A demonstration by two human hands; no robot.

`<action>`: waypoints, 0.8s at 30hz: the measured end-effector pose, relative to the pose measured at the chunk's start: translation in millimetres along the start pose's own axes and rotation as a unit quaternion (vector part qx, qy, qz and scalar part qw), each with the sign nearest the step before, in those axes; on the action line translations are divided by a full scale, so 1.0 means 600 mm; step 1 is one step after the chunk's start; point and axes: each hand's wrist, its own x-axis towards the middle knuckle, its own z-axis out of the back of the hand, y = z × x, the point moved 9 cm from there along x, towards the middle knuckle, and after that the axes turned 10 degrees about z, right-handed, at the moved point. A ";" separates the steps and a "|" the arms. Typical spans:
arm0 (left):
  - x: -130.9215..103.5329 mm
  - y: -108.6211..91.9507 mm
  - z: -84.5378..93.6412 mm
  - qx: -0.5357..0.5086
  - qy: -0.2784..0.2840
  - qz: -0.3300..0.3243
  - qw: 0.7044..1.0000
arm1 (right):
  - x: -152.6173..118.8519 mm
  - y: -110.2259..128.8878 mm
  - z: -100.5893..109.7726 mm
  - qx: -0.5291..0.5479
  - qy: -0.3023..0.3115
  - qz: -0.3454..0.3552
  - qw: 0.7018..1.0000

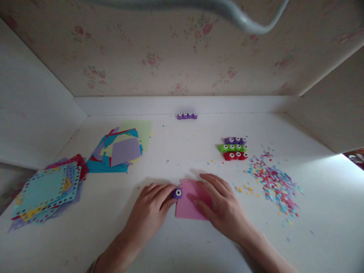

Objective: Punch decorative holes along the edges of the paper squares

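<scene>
A small purple craft punch point(176, 193) with a white round top sits at the left edge of a square pink sheet of paper point(189, 208). The fingers and thumb of my left hand point(155, 203) are closed on the punch. My right hand point(223, 204) lies over the right part of the sheet, its fingers spread and resting on the paper. That side of the sheet is partly hidden under the hand. A few tiny notches show along the sheet's upper left corner.
Punched paper squares point(42, 187) are piled at far left, with plain coloured sheets point(126, 151) behind them. Purple, green and red punches point(234, 148) stand in rows at right; more purple punches point(187, 116) stand by the back wall. Confetti point(275, 184) is heaped at right.
</scene>
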 end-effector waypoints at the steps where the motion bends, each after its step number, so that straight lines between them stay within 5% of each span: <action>1: 0.000 0.000 -0.001 0.008 0.000 0.000 1.000 | -0.001 0.003 -0.005 -0.006 0.019 0.012 1.000; 11: 0.004 -0.003 -0.001 0.023 0.004 -0.005 1.000 | 0.000 0.009 -0.035 -0.045 0.109 0.064 0.991; 24: 0.005 0.003 -0.004 0.037 0.004 -0.014 0.999 | 0.006 0.007 -0.037 -0.080 0.108 0.103 0.986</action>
